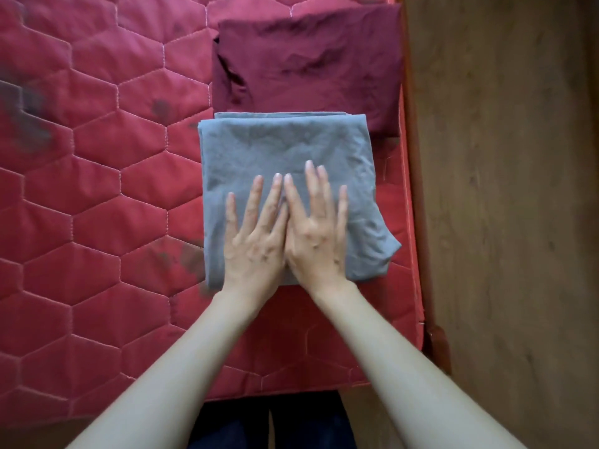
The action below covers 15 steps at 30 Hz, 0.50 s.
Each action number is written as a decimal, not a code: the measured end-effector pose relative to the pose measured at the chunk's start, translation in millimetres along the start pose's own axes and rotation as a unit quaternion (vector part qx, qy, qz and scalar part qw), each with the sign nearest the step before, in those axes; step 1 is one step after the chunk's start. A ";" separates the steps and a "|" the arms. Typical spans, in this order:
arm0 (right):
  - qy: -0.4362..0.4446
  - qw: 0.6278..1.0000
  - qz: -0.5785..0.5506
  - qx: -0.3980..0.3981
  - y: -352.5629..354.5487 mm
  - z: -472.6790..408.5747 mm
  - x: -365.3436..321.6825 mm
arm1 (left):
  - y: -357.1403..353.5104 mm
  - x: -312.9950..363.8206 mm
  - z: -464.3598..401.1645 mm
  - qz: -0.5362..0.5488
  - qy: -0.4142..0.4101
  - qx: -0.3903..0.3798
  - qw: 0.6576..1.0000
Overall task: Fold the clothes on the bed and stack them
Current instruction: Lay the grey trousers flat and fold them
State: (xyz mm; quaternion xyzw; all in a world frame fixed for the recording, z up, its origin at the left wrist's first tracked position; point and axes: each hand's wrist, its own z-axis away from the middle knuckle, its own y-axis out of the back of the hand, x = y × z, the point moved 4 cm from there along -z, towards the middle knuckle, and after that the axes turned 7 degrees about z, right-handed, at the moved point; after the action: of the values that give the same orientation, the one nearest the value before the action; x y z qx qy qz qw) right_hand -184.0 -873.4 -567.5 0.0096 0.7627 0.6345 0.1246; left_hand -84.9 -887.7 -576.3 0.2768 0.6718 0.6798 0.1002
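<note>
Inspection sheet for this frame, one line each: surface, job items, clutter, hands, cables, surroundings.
Surface: red quilted mattress with a hexagon stitch pattern and several dark smudges.
Job's things: folded grey garment near the bed's right edge; folded maroon garment beyond it, the grey edge overlapping it slightly.
Clutter: nothing seen.
Grippers: left hand and right hand lie flat, side by side, pressing the grey garment, fingers straight.
Cables: nothing seen.
Surroundings: wooden bed frame and wood-look floor to the right.
</note>
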 end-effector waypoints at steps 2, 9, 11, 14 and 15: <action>0.033 0.997 0.006 -0.062 -21.9 9.5 -8.1 | -15.4 -8.8 3.2 -0.010 0.050 -0.035 0.998; -0.075 0.988 0.083 -0.104 -37.3 14.3 82.1 | -24.9 -22.6 25.3 0.031 0.222 -0.037 0.974; -0.129 0.982 0.082 -0.112 -29.6 12.4 97.2 | -15.4 -30.8 21.5 0.066 0.337 -0.023 0.939; -0.150 0.984 0.084 -0.047 -13.4 -4.8 87.1 | 5.8 -43.8 -3.6 0.072 0.372 0.044 0.925; -0.120 0.989 0.079 -0.018 -11.0 -14.4 72.6 | 11.8 -41.2 -16.4 0.054 0.313 0.066 0.946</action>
State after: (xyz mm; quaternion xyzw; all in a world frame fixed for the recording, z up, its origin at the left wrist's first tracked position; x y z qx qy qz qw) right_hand -255.6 -876.8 -588.7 0.1433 0.7274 0.6505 0.1650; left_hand -56.5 -923.6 -573.8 0.0920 0.6964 0.6911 -0.1705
